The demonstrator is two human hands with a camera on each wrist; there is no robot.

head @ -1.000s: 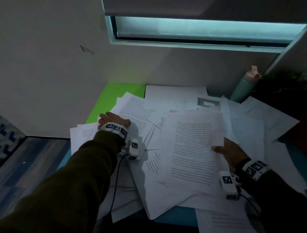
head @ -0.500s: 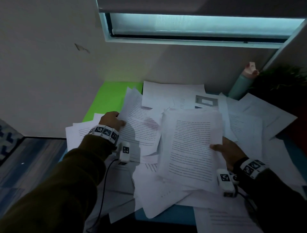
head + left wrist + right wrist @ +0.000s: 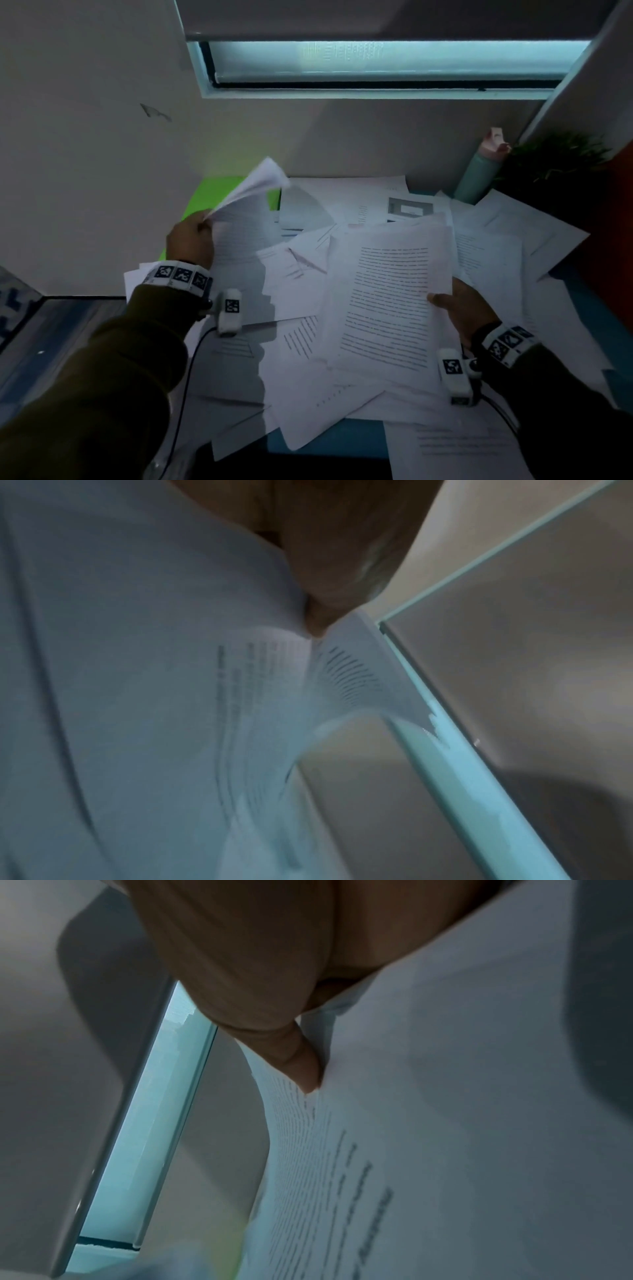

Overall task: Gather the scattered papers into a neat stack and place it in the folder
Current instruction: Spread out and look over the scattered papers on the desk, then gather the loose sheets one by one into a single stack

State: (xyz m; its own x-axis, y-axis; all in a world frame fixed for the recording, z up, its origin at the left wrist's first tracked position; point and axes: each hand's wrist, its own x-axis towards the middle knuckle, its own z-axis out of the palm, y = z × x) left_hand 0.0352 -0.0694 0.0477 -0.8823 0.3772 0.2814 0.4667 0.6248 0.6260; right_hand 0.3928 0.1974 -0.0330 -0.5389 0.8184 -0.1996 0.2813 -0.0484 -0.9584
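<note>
Several white printed papers [image 3: 301,359] lie scattered and overlapping across the desk. My left hand [image 3: 191,236] pinches the left edge of a few sheets [image 3: 246,219] and holds them lifted, their top corner curling over. In the left wrist view the pinched sheets [image 3: 260,669] bend under my fingers [image 3: 325,574]. My right hand [image 3: 459,308] grips the right edge of a small stack of text pages [image 3: 387,301], raised off the pile. The right wrist view shows my thumb [image 3: 301,1066] pressed on that stack [image 3: 445,1123]. A bright green folder [image 3: 212,195] lies at the back left, mostly covered by papers.
A teal bottle [image 3: 479,174] with a pink cap stands at the back right beside a dark plant [image 3: 561,164]. A window [image 3: 376,65] runs above the wall behind the desk. The blue desk edge [image 3: 329,442] shows at the front; floor [image 3: 41,335] lies to the left.
My left hand went from pressing on the papers to pinching a few sheets and lifting them up. The stack in my right hand rose slightly.
</note>
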